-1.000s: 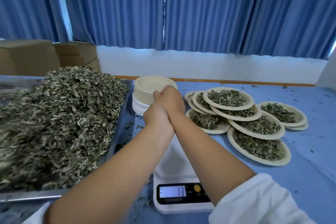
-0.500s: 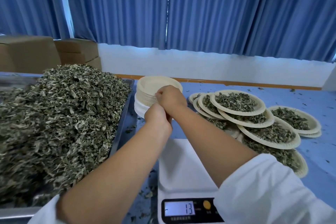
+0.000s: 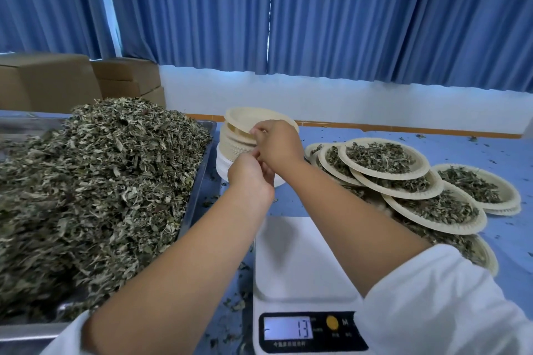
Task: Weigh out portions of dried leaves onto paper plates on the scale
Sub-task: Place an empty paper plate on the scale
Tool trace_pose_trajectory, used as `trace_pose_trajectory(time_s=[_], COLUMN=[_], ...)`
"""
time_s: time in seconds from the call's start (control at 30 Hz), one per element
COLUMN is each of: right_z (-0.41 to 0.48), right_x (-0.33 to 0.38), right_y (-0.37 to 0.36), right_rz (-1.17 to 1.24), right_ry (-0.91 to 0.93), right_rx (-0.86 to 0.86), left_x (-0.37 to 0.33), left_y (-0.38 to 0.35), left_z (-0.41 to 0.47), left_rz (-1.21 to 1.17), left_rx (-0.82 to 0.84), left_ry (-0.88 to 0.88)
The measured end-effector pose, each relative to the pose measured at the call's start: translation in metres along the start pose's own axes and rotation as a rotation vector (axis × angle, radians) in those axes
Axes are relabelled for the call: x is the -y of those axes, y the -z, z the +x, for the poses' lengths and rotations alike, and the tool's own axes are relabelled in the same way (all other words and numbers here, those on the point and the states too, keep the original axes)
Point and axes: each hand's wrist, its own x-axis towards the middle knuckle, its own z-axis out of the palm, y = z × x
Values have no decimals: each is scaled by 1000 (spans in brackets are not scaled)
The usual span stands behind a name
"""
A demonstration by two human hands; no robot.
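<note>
A stack of empty paper plates (image 3: pixel 235 145) stands behind the white scale (image 3: pixel 297 262), whose platform is bare and whose display (image 3: pixel 288 328) reads 13. My right hand (image 3: pixel 278 147) pinches the near rim of the top paper plate (image 3: pixel 248 117), which is tilted up off the stack. Just below it, my left hand (image 3: pixel 250 177) has its fingers curled against the stack's near edge. A big heap of dried leaves (image 3: pixel 95 190) fills a metal tray (image 3: pixel 199 184) on the left.
Several overlapping paper plates with leaf portions (image 3: pixel 383 158) lie to the right of the scale on the blue table (image 3: pixel 461 147). Cardboard boxes (image 3: pixel 52 81) stand at the back left. Blue curtains hang behind. Loose leaf bits are scattered on the table.
My right hand has lifted the top plate's near rim off the stack. Both hands have spread slightly apart. The view has come closer to the scale.
</note>
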Motion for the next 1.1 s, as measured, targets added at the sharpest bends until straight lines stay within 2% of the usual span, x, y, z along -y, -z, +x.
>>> trace_pose_trajectory(time_s=[0.23,0.37,0.53,0.67,0.77,0.9,1.03,1.1], right_z=[-33,-57,-102,-135,-155,-166,-159,-157], right_x=[-9,-14,-24,-32,-38,-50,-64,-69], right_y=[17,31,43,52,59,68,78,82], right_rz=[-52,-45,-30,-73,-64,14,39,158], right_ry=[148,190,286,338,354,270,40,-82], right_rx=[-92,-76,-22,3,-14,-70,-124,-113], left_x=[9,13,22,22,19,21,24,27], left_y=[7,10,22,37,51,65,74,80], left_z=[-17,-29,-48,-58,-63,-75,-83,-85], left_rz=[23,123,245,256,362,505,508,530], left_rx=[87,123,-26,-88,-114,-69,-76,-59], left_ry=[-51,-94,-205,-254,-383,-475,-464,-438])
